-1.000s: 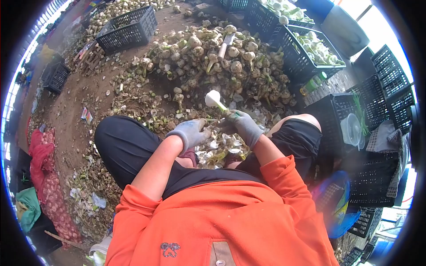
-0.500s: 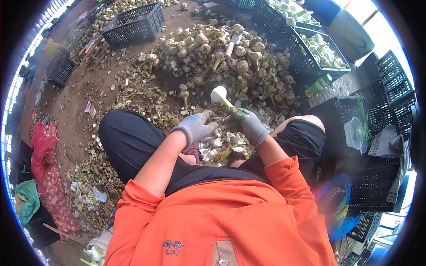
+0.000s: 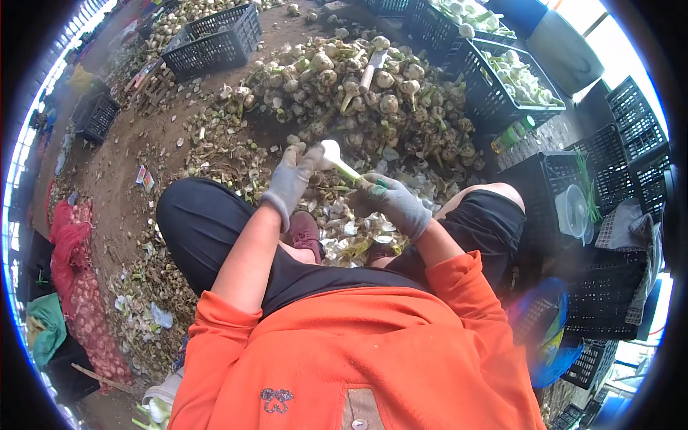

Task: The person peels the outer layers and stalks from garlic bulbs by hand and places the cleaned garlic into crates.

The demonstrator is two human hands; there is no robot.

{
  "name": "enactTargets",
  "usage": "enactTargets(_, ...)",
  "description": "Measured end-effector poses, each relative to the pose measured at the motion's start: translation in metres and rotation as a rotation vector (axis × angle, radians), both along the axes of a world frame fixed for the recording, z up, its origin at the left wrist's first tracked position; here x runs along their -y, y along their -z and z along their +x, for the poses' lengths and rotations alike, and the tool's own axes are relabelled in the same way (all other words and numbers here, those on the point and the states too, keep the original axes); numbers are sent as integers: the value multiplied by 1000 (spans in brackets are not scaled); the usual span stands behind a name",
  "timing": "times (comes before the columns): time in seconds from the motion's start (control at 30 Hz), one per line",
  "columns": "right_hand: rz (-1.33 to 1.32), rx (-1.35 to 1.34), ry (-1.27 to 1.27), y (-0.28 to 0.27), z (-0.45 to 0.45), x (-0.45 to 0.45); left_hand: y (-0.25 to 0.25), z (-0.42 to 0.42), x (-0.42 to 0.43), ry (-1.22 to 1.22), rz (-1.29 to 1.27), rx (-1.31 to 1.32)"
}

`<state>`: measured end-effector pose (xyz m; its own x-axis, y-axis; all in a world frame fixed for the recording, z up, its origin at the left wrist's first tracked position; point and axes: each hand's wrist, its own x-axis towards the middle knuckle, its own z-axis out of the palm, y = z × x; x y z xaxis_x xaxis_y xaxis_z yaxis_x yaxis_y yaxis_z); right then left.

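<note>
My right hand (image 3: 393,201), in a grey work glove with green stains, is closed around the green stem of a peeled white garlic bulb (image 3: 331,153). The bulb points up and to the left, away from the hand. My left hand (image 3: 288,178), gloved too, is raised just left of the bulb with its fingers stretched and apart, slightly blurred. Its fingertips are close to the bulb and to an unpeeled bulb on the ground; whether they touch either I cannot tell. Beyond both hands lies a heap of unpeeled garlic (image 3: 387,104).
Peeled skins (image 3: 355,233) litter the ground between my shoes. A light-handled tool (image 3: 373,70) rests on the heap. A crate of peeled garlic (image 3: 512,100) stands at the far right, a dark crate (image 3: 215,44) at the far left. A green bottle (image 3: 514,134) lies nearby.
My left hand has moved up and away, toward the bulb's left side. The peeled bulb has shifted left and slightly down, its stem still in my right hand.
</note>
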<state>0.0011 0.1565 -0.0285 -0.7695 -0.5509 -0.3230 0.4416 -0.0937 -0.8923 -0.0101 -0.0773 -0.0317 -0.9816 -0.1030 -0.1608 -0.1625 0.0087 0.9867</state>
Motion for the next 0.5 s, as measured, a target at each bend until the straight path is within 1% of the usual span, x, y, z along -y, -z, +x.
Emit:
enactTargets(0.03, 13, -22, -39, -3, 2, 1, 2, -2, 1, -2, 47, -106)
enactTargets(0.07, 54, -50, -42, -7, 4, 2, 6, 1, 10, 78, 18, -25)
enactTargets(0.1, 60, -112, -68, 0, 3, 0, -19, 15, 9, 155, 199, 18)
enactTargets(0.17, 33, -114, -149, -9, 4, -2, -23, 14, 7, 121, -26, 23)
enactTargets(0.23, -26, -107, -127, -10, 6, -1, -37, 18, 0, 45, 108, 14)
enactTargets(0.27, -123, -60, -128, -10, 4, -1, -47, 15, 4, 2, 111, -47)
enactTargets(0.3, -116, -72, -137, -16, 4, -3, -60, 14, 8, -41, 112, -109)
enactTargets(0.37, -58, -72, -64, -20, 2, -7, -102, 15, 26, -53, -36, -233)
enactTargets(0.4, 81, -144, -9, -23, 4, -7, -120, 14, 38, 16, -107, -313)
enactTargets(0.43, 242, -231, -70, -17, 1, -5, -134, 10, 51, 85, -179, -399)
enactTargets(0.5, 563, -408, -185, 3, -5, -4, -144, -12, 78, 140, -243, -372)
